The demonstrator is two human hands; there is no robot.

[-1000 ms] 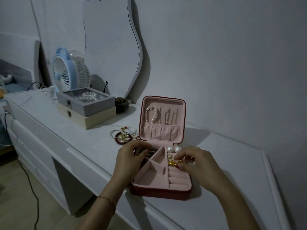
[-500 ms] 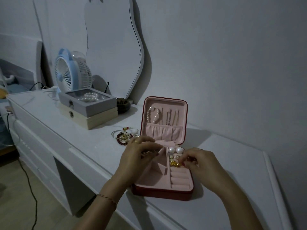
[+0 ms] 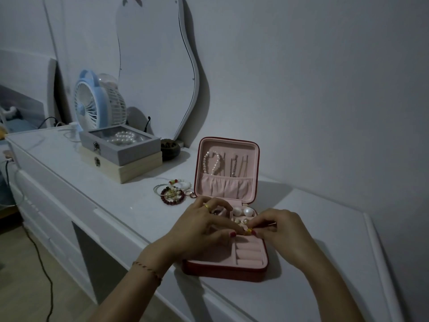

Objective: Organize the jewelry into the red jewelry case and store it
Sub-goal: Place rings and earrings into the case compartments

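Red jewelry case (image 3: 222, 271) with pink lining, gold ring (image 3: 248, 231), white pearls (image 3: 242, 211), blue fan (image 3: 87, 101)

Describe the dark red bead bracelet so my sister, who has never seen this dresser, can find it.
On the white dresser, find the open red jewelry case. Just left of its upright lid lies a small heap of bangles; the dark red bead bracelet is the nearest ring in it, beside a thin silver bangle, the only dark beads there.
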